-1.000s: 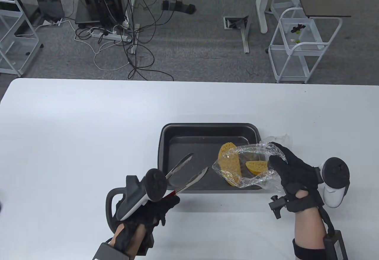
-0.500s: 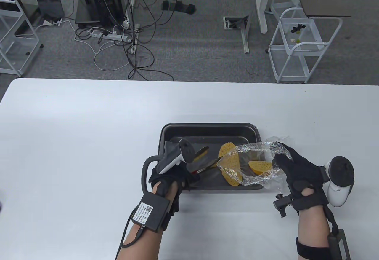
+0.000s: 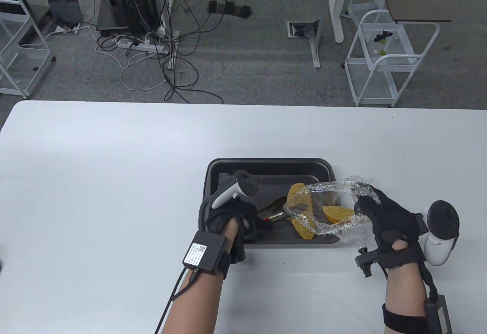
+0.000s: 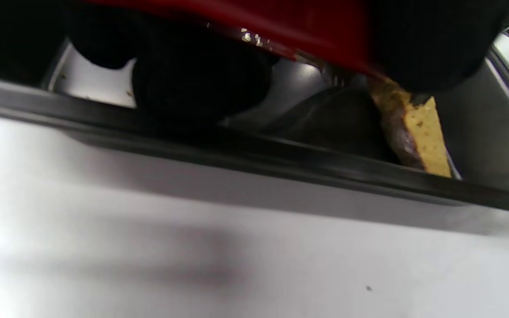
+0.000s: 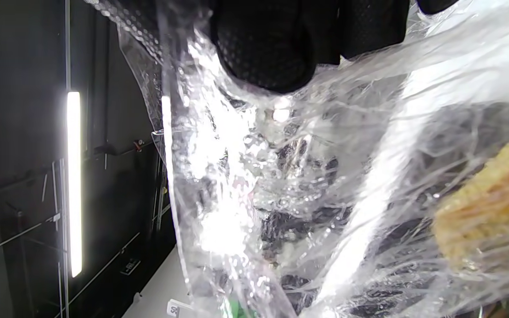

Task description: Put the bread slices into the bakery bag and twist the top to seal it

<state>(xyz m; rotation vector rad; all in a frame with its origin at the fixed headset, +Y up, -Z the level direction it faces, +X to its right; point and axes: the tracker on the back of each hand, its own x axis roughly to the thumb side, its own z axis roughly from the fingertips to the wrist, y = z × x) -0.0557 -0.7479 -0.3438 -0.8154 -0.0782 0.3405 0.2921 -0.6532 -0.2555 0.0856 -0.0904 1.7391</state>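
In the table view my left hand (image 3: 254,222) grips red-handled metal tongs (image 3: 273,212) inside the black tray (image 3: 266,163). The tong tips reach the left edge of a yellow bread slice (image 3: 301,227) in the tray; whether they pinch it I cannot tell. My right hand (image 3: 363,208) pinches the rim of the clear bakery bag (image 3: 344,193), holding it open over the tray's right end. A second slice (image 3: 338,214) lies inside the bag. The left wrist view shows the red tong handle (image 4: 245,26) and the slice (image 4: 427,137) behind the tray rim (image 4: 281,152). The right wrist view shows fingers (image 5: 263,48) on crinkled bag (image 5: 259,185).
The white table (image 3: 114,159) stretches wide to the left and behind the tray. Beyond its far edge are floor cables (image 3: 171,56) and a white wire cart (image 3: 384,56).
My left hand swung from the table in front of the tray into the tray, turning palm down and bringing the tongs to the loose slice. The right hand and bag drifted slightly right.
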